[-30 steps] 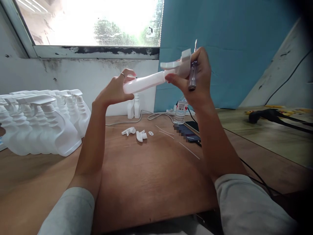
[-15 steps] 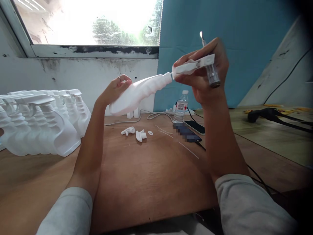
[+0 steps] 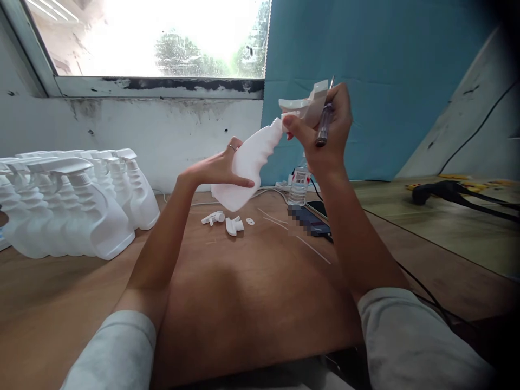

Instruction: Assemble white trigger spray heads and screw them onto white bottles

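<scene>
A white spray bottle point(image 3: 252, 157) hangs tilted above the table, its neck up and to the right. My left hand point(image 3: 219, 165) grips its lower body, thumb across the near side. At the neck, my right hand point(image 3: 331, 127) is closed around a white trigger spray head point(image 3: 306, 105), thumb on its collar. The collar sits at the bottle mouth; whether its thread has caught I cannot tell. A screwdriver point(image 3: 324, 127) with a clear handle is also tucked in my right hand. Below lie two loose white spray-head parts point(image 3: 234, 226) point(image 3: 213, 218) and a small white washer point(image 3: 251, 221).
Rows of white spray bottles point(image 3: 108, 211) stand at the left. Thin white tubes point(image 3: 312, 249) lie on the wooden table point(image 3: 260, 303). Behind my right forearm are a water bottle point(image 3: 299, 187), phones point(image 3: 311, 221) and cables. A black strap-like object point(image 3: 447, 189) lies far right.
Both hands have come closer together, and the bottle has tipped more upright. The spray head has turned and its collar now meets the neck. My left thumb has shifted round the bottle's near side.
</scene>
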Action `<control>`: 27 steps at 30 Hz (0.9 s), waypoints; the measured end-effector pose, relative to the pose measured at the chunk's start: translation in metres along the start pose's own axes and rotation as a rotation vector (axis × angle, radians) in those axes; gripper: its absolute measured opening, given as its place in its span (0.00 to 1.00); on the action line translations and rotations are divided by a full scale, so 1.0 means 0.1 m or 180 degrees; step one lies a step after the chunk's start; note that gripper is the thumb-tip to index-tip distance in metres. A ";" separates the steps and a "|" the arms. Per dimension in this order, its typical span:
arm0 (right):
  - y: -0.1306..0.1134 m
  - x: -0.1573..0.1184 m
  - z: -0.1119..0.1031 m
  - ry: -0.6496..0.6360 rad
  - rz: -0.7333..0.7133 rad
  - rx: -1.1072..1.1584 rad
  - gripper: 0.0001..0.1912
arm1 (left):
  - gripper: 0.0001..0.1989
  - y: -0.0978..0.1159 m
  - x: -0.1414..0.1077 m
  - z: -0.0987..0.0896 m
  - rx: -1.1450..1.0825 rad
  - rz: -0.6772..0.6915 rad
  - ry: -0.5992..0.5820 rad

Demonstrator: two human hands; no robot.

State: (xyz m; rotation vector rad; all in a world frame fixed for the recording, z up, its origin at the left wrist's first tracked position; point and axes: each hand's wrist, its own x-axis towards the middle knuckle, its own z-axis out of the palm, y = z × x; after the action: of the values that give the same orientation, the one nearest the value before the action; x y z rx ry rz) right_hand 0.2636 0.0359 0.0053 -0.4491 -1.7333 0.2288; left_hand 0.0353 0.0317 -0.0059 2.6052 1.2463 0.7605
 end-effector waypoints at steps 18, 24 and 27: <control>-0.09 0.17 -0.49 0.1858 -0.2094 0.0061 0.18 | 0.50 -1.96 0.23 0.25 -0.1265 -0.0810 0.2915; 0.02 0.21 -0.60 0.2124 -0.1974 0.0081 0.19 | 0.44 -2.32 0.23 0.67 -0.1249 -0.1401 0.3236; 0.02 0.20 -0.59 0.2167 -0.1962 0.0006 0.19 | 0.46 -2.46 0.19 0.83 -0.1196 -0.1536 0.3170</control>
State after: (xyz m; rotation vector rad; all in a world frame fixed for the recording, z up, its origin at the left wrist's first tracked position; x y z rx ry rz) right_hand 0.3183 0.0406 0.0353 0.0362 -1.1234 -0.3361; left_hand -0.0805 0.2104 -0.1553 1.4874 1.6037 2.0227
